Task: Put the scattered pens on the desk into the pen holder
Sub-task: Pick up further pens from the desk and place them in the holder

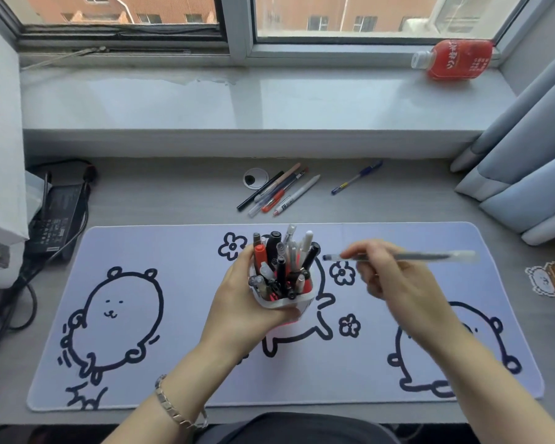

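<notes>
the right hand [394,283] fingers are pinching a clear gel pen [407,257] just right of the pen holder [285,299], which the left hand [241,302] is gripping above the mat. the holder looks nearly full; beyond it, five clustered pens [277,190] and a blue pen [356,177] are waiting on the worktop.

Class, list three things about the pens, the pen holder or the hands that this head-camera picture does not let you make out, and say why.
1. Head view: the pen in the right hand is motion-blurred; its colour and markings are unreadable.
2. Head view: the left hand covers much of the pen holder, so whether it rests on the desk mat is unclear.
3. Head view: the loose pens overlap; their exact count is uncertain.
</notes>
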Available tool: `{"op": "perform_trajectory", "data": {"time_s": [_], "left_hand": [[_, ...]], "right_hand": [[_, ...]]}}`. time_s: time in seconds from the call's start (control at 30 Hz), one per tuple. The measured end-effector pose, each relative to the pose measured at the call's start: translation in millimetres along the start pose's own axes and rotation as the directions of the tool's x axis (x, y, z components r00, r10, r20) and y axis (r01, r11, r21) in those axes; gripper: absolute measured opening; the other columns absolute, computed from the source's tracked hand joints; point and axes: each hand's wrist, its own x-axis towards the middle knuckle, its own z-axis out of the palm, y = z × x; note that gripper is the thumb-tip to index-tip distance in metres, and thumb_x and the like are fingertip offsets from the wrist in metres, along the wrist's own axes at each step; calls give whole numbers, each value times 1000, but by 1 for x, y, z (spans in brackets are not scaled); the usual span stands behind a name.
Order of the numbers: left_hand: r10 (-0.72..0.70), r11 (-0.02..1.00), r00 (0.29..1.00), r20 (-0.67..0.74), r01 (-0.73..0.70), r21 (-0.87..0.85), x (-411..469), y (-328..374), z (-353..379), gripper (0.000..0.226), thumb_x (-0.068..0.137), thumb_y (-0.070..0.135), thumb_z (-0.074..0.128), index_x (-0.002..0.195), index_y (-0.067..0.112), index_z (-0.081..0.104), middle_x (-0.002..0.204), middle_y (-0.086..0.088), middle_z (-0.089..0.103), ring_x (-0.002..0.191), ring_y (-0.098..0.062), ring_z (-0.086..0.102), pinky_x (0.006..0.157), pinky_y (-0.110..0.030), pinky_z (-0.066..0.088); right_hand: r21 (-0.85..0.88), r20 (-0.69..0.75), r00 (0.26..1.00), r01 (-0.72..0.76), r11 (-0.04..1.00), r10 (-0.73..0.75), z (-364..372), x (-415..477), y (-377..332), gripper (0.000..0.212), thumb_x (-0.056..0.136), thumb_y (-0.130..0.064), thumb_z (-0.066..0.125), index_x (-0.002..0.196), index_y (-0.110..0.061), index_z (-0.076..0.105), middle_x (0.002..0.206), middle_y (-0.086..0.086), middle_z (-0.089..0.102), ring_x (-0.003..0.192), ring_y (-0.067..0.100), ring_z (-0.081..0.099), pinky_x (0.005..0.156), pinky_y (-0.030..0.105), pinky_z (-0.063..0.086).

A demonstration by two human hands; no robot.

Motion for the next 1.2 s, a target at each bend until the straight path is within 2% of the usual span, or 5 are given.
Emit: {"op": "perform_trajectory", "data": {"time_s": [0.17,0.4,0.57,0.9,1.2], "left_hand": [[45,999,998,31,-45,-10,-5,2,5,79,48,25,90,108,52,47,109,17,65,102,1,62,86,-20,50],[4,1000,998,66,-4,2,-9,2,8,75,42,23,85,98,57,49,98,13,70,83,1,67,64,-15,53],[3,1000,999,35,-3,-13,-5,10,7,76,43,22,89,100,53,50,98,23,68,89,13,62,72,1,43],[-21,1000,999,25,20,22,26,19,7,75,51,18,87,100,55,43,95,32,60,86,29,50,69,9,35],[-68,998,998,4,67,16,63,11,-3,78,43,29,82,108,55,48,98,23,67,92,-1,65,76,-21,54]], "right_hand": [[-318,134,991,23,948,21,24,5,11,25,94,-24,45,70,-28,51,59,-11,51,53,4,44,57,19,34],[-99,-301,843,437,894,-446,19,14,9,61,72,3,69,111,-36,42,97,-6,60,85,11,62,69,15,47],[-488,-127,735,538,687,-666,20,15,28,26,91,-12,52,112,-3,63,121,6,59,113,12,57,98,23,44],[-278,96,836,544,792,-540,4,52,27,37,96,-33,38,120,-13,58,125,-7,57,123,0,48,103,16,36],[-481,-442,870,-436,761,219,-44,253,73,44,91,-24,51,127,-2,39,127,25,52,115,38,52,90,37,43]]}}
